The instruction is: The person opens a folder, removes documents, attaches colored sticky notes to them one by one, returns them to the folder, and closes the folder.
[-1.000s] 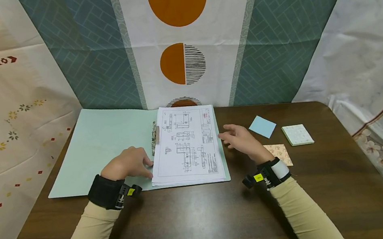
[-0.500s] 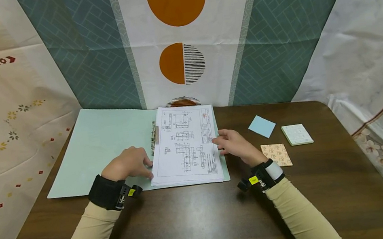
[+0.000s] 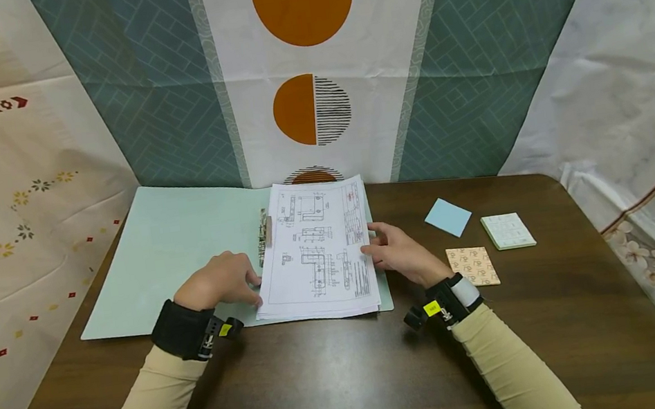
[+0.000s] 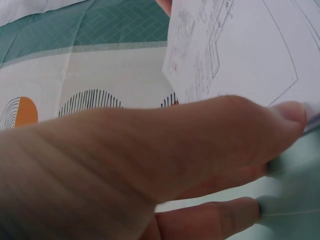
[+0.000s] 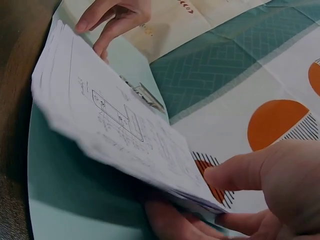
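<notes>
- Closing in, the right hand has reached the paper stack, whose right edge now stands off the folder where a moment ago it lay flatter; the left hand has kept its place.
- On the right, the thumb comes over the edge and the other fingers go underneath, grasping the sheets from both faces, presumably because that free side is easiest to raise.
- The left thumb touches the stack's near left corner while the fingers reach down to the folder, unclenched; I take it they steady that side.
- The stack lies over the folder's right half, beside a metal clip; whether it bites the sheets, I can't tell from where I stand.
- White sheets, black technical drawings, a small red mark towards the far right; their edges are slightly uneven, the lifted side bowed with shadow beneath.
- Right of the folder, a blue note, a patterned pad and a white pad sit apart on the brown table, seemingly out of the papers' way.
</notes>
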